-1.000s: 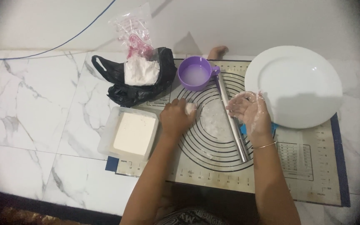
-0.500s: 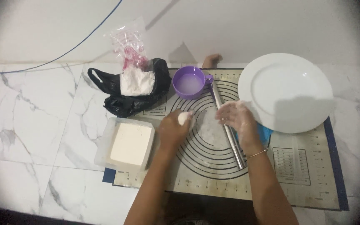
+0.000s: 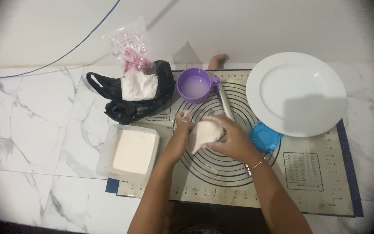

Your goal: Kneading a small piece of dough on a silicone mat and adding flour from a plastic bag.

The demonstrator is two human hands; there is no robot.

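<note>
I see both hands meeting over the middle of the pastry mat (image 3: pixel 308 190), which lies on the marble floor (image 3: pixel 35 130). My right hand (image 3: pixel 234 139) cups a folded white dough round (image 3: pixel 204 133), its fingers curled under and around the far edge. My left hand (image 3: pixel 182 123) presses its fingers together against the near edge of the dough, pinching the seam.

I judge the step in hand to be sealing the folded dough. The next pinch calls for a light, even squeeze along the rim without tearing it.

The rolling pin (image 3: pixel 224 102) lies partly under the hands. A purple cup (image 3: pixel 194 85) of pale liquid sits just beyond them, a blue round mould (image 3: pixel 265 136) lies just beside my right wrist, and a white plate (image 3: pixel 297 93) sits farther right. A plastic tub (image 3: pixel 133 151) of white filling sits at the mat's left edge, near a black bag (image 3: pixel 130 97) of flour.
</note>
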